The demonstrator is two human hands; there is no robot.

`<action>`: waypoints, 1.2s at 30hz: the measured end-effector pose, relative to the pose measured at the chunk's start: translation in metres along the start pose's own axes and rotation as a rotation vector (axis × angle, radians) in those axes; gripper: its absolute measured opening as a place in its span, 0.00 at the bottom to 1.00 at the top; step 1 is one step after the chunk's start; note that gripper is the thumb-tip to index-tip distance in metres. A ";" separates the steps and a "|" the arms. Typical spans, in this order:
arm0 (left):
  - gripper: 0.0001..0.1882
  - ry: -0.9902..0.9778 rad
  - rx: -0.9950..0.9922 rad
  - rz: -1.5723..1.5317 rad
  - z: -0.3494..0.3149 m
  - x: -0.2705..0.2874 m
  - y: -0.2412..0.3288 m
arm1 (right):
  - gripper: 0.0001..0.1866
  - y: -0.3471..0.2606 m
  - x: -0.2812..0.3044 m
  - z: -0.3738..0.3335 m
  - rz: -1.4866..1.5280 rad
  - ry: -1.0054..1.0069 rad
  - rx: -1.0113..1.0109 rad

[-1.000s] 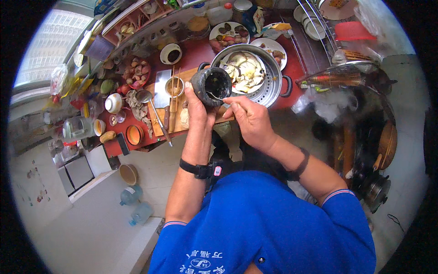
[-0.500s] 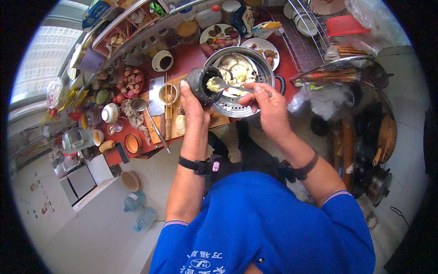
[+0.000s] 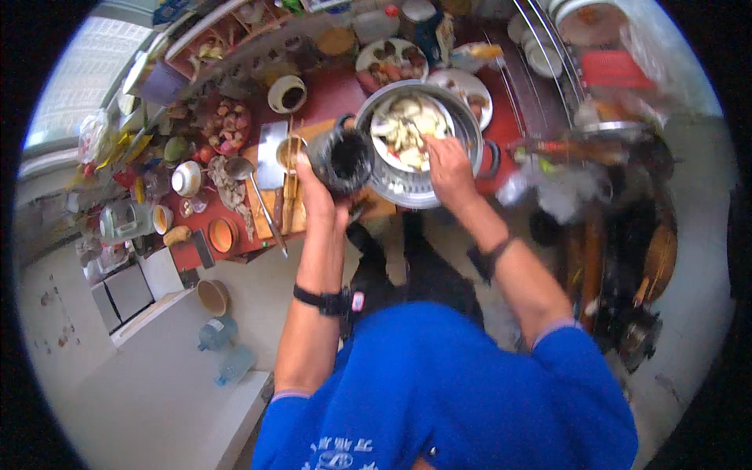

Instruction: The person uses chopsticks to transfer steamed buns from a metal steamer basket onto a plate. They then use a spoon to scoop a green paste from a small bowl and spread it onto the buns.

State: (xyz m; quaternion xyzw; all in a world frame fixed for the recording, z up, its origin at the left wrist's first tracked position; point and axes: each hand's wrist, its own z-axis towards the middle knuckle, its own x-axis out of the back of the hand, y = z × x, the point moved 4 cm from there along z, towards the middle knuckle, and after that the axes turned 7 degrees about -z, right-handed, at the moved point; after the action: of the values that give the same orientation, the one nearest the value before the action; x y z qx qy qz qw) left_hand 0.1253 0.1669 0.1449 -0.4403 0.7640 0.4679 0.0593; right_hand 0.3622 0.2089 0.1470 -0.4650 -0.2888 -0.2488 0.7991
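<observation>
My left hand (image 3: 318, 194) is wrapped around a dark, rough mortar (image 3: 338, 163), tipped so that its black mouth faces right. The mortar is beside a metal steamer pot (image 3: 395, 188). Inside the pot sits a white plate (image 3: 377, 135) bearing pale sliced pieces (image 3: 409, 124) that look like eggplant. Over the plate's right side, my right hand (image 3: 453, 171) is closed around the spoon seen earlier; the spoon itself is now mostly hidden by my fingers and blur.
Left of the mortar, a cleaver (image 3: 272, 155) and a ladle (image 3: 266, 205) lie by the wooden cutting board (image 3: 382, 207). Behind the pot are plates of root vegetables (image 3: 392, 66). A wire rack (image 3: 548, 47) stands at the back right, and a bowl with dark contents (image 3: 291, 97) at the back left.
My right hand has carried the spoon with pale mash out of the mortar's mouth and over the plate. The mortar has shifted slightly left and down.
</observation>
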 end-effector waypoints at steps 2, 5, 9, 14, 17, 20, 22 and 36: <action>0.40 -0.035 -0.012 -0.027 -0.003 0.002 -0.002 | 0.14 0.008 -0.009 0.004 0.029 -0.018 -0.015; 0.40 -0.050 0.021 -0.057 0.000 0.004 -0.002 | 0.14 -0.004 0.016 0.006 0.035 0.006 -0.041; 0.40 -0.036 0.040 -0.136 -0.004 0.003 -0.001 | 0.13 -0.038 0.061 0.009 0.103 0.115 -0.037; 0.40 -0.098 0.080 -0.206 -0.016 -0.012 0.008 | 0.12 -0.035 0.047 0.018 -0.038 -0.104 -0.203; 0.38 -0.124 0.063 -0.236 -0.016 -0.020 0.016 | 0.12 -0.043 0.057 0.017 0.098 0.034 -0.157; 0.40 -0.063 0.128 -0.181 -0.022 -0.014 0.012 | 0.13 -0.072 0.087 0.004 0.266 0.051 -0.119; 0.48 -0.145 0.122 -0.171 -0.021 -0.015 0.009 | 0.13 -0.102 0.095 -0.007 0.363 -0.036 -0.075; 0.39 -0.144 0.110 -0.227 -0.025 -0.002 -0.011 | 0.12 -0.114 0.014 -0.029 0.738 -0.247 -0.325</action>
State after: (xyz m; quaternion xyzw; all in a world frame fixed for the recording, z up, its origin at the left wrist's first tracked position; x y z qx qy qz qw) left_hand 0.1425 0.1475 0.1525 -0.4853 0.7274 0.4462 0.1906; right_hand 0.3027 0.1307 0.2129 -0.6837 -0.1535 0.0692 0.7101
